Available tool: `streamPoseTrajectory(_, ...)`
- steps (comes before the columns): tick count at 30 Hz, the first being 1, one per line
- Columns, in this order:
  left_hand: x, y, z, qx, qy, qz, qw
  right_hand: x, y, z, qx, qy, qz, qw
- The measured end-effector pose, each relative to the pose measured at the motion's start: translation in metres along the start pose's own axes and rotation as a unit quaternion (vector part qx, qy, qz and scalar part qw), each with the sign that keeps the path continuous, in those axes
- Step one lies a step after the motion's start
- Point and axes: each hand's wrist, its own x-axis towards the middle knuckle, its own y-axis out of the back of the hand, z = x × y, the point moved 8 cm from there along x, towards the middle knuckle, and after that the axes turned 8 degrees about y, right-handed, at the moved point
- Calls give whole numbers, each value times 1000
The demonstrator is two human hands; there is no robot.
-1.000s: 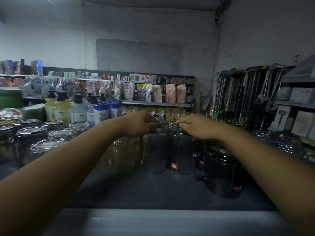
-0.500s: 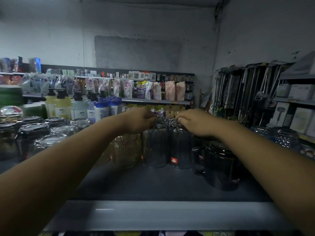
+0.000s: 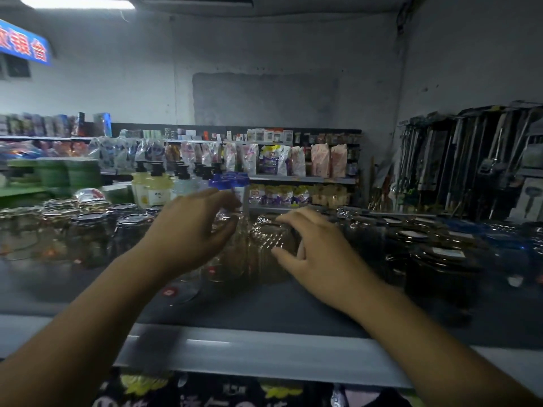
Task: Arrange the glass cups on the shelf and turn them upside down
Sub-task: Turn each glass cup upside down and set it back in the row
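On the shelf (image 3: 264, 309), the left hand (image 3: 188, 233) curls its fingers round a clear cup (image 3: 235, 254). The right hand (image 3: 317, 254) clasps the dimpled cup (image 3: 269, 242) beside it. Probably the turning step, though blur hides the rims. Next: lift, flip, set down.

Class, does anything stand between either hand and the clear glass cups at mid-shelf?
Nothing visible does. The left hand grips the tall clear glass cup, and the right hand grips the dimpled clear glass cup beside it.

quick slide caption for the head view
Left hand grips a clear cup and right hand a textured cup on a dim shop shelf.
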Motion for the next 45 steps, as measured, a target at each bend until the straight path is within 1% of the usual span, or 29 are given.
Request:
streamPoseTrajectory(2, -10, -6, -4, 61, 9, -8, 998, 2, -16, -3, -12, -16, 7, 1000)
streamPoseTrajectory(4, -17, -14, -7, 125, 28, -31, 991, 3, -29, -5, -47, -37, 3, 998)
streamPoseTrajectory(6, -21, -21, -7, 168, 36, -47, 984, 2, -36, -4, -79, -54, -7, 995)
streamPoseTrajectory(9, -25, -24, -8, 210, 22, -60, 976, 1, -38, -4, -98, -46, -2, 994)
streamPoseTrajectory(11, -23, -19, -13, 179, 19, -77, 981, -1, -38, -2, -103, -36, -1, 994)
streamPoseTrajectory(14, -20, -10, -24, 92, 19, -117, 989, -2, -40, 2, -104, -37, 2, 994)
streamPoseTrajectory(17, -20, -11, -28, 91, 17, -136, 986, -3, -40, 2, -108, -34, 2, 994)
streamPoseTrajectory(23, -15, -11, -30, 87, 41, -106, 990, -1, -41, 0, -131, -19, 5, 991)
streamPoseTrajectory(28, -13, -15, -28, 108, 72, -71, 989, -1, -42, 0, -123, -15, 5, 992)
streamPoseTrajectory(30, -12, -17, -29, 112, 72, -62, 989, -1, -43, 0, -119, -13, 4, 993)
streamPoseTrajectory(34, -21, -11, -29, 80, 52, -53, 994, -1, -42, -2, -125, -15, -4, 992)
streamPoseTrajectory(36, -33, -1, -39, 37, 55, -34, 997, 0, -41, -4, -146, -16, -17, 989)
streamPoseTrajectory(39, -64, 15, -61, -46, 94, -4, 994, -1, -34, -16, -205, -22, -43, 978)
streamPoseTrajectory(41, -88, 15, -79, -98, 142, -4, 985, -1, -33, -35, -214, -11, -37, 976)
streamPoseTrajectory(43, -107, 9, -93, -160, 196, -22, 967, 0, -36, -58, -177, 8, -13, 984)
streamPoseTrajectory(45, -117, 2, -99, -201, 232, -51, 950, 1, -47, -71, -86, -15, -3, 996)
